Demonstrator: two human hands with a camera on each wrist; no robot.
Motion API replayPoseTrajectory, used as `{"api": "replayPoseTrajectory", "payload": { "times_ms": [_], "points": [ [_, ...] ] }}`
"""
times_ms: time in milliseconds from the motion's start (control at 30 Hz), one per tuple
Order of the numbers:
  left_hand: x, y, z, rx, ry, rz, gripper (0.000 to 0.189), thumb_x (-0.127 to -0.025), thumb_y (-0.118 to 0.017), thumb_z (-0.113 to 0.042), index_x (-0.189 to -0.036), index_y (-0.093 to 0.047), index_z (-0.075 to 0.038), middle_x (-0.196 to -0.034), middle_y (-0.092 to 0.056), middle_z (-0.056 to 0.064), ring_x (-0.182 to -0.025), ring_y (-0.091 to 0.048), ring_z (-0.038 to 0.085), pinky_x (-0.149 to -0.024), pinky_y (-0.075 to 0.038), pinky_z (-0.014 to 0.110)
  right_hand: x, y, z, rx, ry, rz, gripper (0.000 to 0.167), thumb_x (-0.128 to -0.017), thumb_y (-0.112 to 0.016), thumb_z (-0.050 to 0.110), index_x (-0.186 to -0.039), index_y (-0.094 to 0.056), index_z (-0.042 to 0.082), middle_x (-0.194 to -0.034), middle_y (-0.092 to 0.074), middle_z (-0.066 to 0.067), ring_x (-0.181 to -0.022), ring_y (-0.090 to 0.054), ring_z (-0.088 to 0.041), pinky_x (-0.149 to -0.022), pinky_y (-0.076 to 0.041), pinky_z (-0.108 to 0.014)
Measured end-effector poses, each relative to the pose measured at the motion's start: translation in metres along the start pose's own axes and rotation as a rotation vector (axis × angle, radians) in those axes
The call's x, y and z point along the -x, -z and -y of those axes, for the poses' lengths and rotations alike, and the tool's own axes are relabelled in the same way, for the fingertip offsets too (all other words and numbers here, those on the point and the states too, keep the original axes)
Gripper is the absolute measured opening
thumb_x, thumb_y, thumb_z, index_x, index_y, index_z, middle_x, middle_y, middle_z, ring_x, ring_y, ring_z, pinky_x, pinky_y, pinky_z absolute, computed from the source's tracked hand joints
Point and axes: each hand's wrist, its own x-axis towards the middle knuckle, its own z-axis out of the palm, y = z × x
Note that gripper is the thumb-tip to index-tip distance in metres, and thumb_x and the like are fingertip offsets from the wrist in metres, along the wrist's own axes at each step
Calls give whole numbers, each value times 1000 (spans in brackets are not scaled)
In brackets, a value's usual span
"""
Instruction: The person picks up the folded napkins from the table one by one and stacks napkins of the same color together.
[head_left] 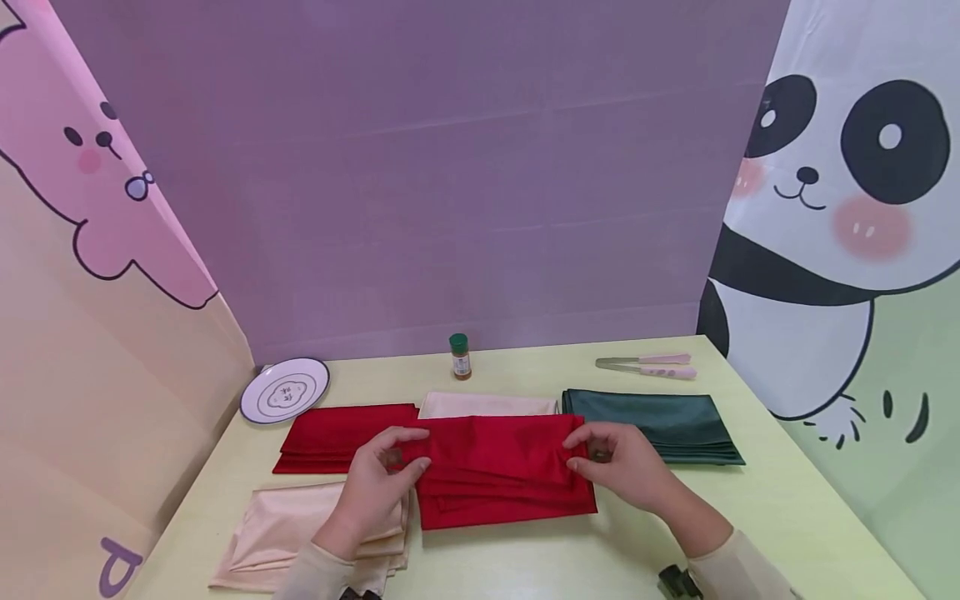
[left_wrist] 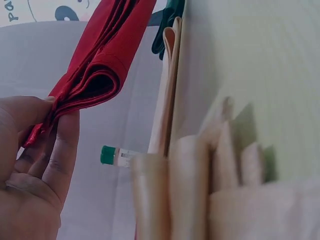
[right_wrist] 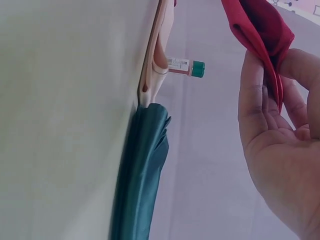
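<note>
Left hand (head_left: 375,483) and right hand (head_left: 630,468) pinching folded red cloth (head_left: 501,467), white plate (head_left: 260,402) beyond (head view only).

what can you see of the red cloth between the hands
The red cloth is plain and smooth-looking, folded into a layered oblong, with rounded folds showing from the ends. The left hand and right hand pinch its opposite ends, holding it raised above the table; in the head view it partly hides a pale cloth.
</note>
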Motion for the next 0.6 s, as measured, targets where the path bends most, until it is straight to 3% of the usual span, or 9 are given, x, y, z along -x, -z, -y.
{"api": "replayPoseTrajectory", "payload": {
  "times_ms": [333, 600],
  "points": [
    [-3, 17, 0, 45, -59, -14, 38, -89, -82, -1, -124, -73, -15, -127, -69, 5, -80, -73, 27, -74, -59, 28, -13, -5, 14, 6, 10, -2, 25, -88, -85, 11, -111, -75, 14, -90, -71, -2, -76, -66, -21, -63, -57, -29],
    [-7, 32, -8, 35, -36, -28, 39, -90, -82, -3, -126, -73, -16, -126, -68, 6, -80, -73, 23, -69, -60, 29, -26, -13, 19, 3, 20, -36, 25, -89, -85, 10, -112, -76, 16, -78, -67, -2, -71, -63, -20, -62, -56, -29]
  ]
}}
